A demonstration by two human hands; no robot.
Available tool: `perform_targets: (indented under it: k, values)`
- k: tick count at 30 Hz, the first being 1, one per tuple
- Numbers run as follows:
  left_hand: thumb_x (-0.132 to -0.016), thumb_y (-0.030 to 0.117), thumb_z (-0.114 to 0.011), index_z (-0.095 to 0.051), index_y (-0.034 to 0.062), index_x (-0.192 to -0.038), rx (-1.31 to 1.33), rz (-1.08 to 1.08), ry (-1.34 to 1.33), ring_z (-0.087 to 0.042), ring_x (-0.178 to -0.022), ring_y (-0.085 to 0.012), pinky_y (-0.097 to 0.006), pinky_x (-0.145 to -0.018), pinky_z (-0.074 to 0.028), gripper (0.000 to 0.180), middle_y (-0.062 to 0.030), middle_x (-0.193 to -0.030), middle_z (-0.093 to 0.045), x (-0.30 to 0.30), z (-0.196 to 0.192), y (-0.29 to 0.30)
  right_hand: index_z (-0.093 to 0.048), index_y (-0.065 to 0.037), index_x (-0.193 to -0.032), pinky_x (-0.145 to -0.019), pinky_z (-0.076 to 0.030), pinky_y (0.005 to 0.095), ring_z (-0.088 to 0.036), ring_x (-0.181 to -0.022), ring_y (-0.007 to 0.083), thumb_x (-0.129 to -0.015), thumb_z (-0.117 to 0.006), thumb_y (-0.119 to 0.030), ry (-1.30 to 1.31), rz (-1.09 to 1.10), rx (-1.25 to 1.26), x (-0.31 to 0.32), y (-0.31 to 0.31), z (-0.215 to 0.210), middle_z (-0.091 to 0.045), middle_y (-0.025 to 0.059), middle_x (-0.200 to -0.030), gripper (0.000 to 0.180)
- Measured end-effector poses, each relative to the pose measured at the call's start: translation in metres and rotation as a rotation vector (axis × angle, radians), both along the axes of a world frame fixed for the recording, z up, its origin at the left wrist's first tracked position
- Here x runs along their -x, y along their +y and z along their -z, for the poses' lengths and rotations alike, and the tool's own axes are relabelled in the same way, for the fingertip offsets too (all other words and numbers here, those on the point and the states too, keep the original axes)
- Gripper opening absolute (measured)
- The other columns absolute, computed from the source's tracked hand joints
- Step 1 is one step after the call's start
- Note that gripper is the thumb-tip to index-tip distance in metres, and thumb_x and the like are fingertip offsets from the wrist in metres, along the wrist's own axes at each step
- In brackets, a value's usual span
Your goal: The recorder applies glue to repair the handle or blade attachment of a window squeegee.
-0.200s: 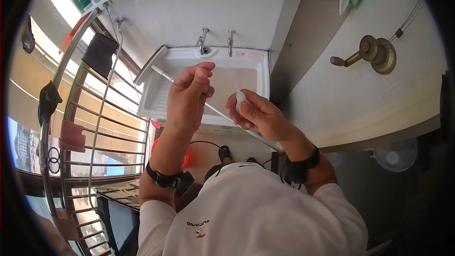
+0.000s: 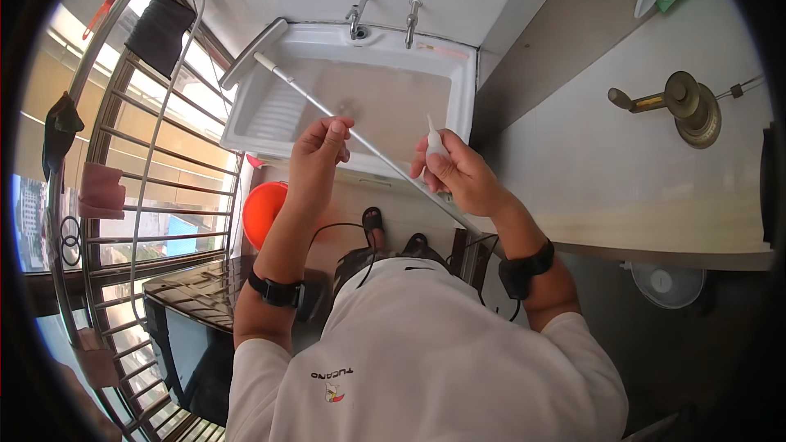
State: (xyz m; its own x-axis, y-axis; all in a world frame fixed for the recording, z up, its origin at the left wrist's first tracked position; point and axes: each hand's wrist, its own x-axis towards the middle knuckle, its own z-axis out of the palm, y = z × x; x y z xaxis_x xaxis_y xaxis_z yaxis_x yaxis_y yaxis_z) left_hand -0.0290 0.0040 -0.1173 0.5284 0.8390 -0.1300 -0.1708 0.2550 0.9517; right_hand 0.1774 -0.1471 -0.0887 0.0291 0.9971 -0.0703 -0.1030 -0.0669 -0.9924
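item 1, far l: red bucket (image 2: 264,211), on floor, just beside yr l forearm in view.

item 2: yr l hand (image 2: 319,147), raised in front of sink. fingers curled in, thumb up against forefinger, little gap if any. can't tell if a small pc. is pinched there; nothing shows sticking out.

item 3: white sink (image 2: 393,86), wide basin, set beyond both hands.

item 4: light-col. pole (image 2: 381,155), lying aslant over sink & its front edge, passing behind/below yr hands in view; doesn't look gripped by either.

item 5: white bottle (image 2: 436,148), sm., rounded body w/ thin tapered nozzle (image 2: 431,122). loc.: up in yr r hand, over sink's front r part, nozzle pointing away from you. handling (est.): prob. v. light; body prob. soft plastic, gives under a squeeze; smooth, so maybe slippery if wet. nozzle looks the weak bit, apt to bend. best hold: round the body, thumb one side, fingers other, light pressure; keep off nozzle. fill level: can't tell.

item 6, r: yr r hand (image 2: 468,173), closed round the bottle body, thumb on near side, fingers curled behind; nozzle left free.
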Motion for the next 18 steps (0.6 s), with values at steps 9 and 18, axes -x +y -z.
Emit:
perform_targets:
  k: [9, 18]
  values:
    - [-0.105, 0.019, -0.049, -0.056, 0.0031, -0.118, 0.65, 0.146, 0.159, -0.058, -0.074, -0.0094, -0.026, -0.068, -0.054, 0.022, -0.0059, -0.098, -0.066, 0.016, 0.245, -0.087, -0.053, -0.003, -0.121, -0.065, -0.047, 0.0249, -0.059, -0.078, 0.0109, -0.108, -0.046, -0.024, -0.012, 0.05, 0.266, -0.027, -0.015, 0.08, -0.065, 0.0082, -0.106, 0.026]
    - [-0.106, 0.026, -0.052, -0.06, 0.0063, -0.11, 0.804, 0.134, -0.082, -0.06, -0.073, -0.0097, -0.026, -0.069, -0.053, 0.022, -0.0026, -0.093, -0.067, 0.012, 0.256, -0.074, -0.051, -0.006, -0.116, -0.063, -0.047, 0.0271, -0.06, -0.072, 0.0162, -0.107, -0.048, -0.03, 0.052, 0.23, 0.093, -0.007, -0.063, -0.005, -0.067, 0.0153, -0.095, 0.026]
